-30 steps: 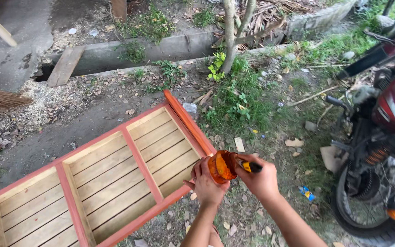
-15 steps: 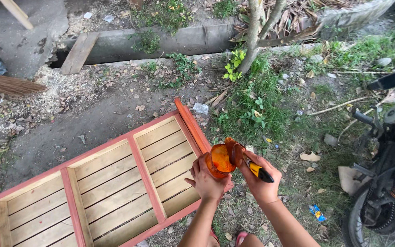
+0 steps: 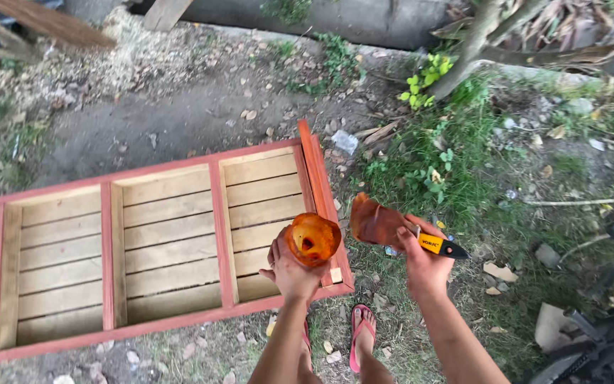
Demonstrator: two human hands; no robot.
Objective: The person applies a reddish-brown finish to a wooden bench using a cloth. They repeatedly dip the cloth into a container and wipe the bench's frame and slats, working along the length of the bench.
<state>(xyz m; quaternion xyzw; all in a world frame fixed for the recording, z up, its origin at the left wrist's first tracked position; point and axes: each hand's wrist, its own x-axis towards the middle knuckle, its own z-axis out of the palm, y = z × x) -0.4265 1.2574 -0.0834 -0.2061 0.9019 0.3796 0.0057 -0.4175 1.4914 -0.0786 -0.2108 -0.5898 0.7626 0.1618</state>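
Note:
My left hand (image 3: 289, 269) grips an orange-stained cut plastic cup (image 3: 312, 239), its open mouth tilted up toward me. My right hand (image 3: 421, 257) holds a yellow-and-black utility knife (image 3: 440, 247) together with a cut-off piece of orange-stained plastic (image 3: 376, 222). The two pieces are apart, a short gap between them. Both hands hover over the right end of a long wooden slatted frame (image 3: 222, 227) with red-painted rails that lies flat on the ground.
My foot in a red flip-flop (image 3: 362, 338) stands by the frame's corner. Grass and weeds (image 3: 435, 171) lie right of the frame; a motorcycle (image 3: 605, 327) is at the lower right. A concrete gutter (image 3: 335, 18) and a tree trunk (image 3: 463, 57) lie beyond.
The orange plastic container was one piece held between both hands; now it is split, with the cup in my left hand and the cut piece with the knife in my right.

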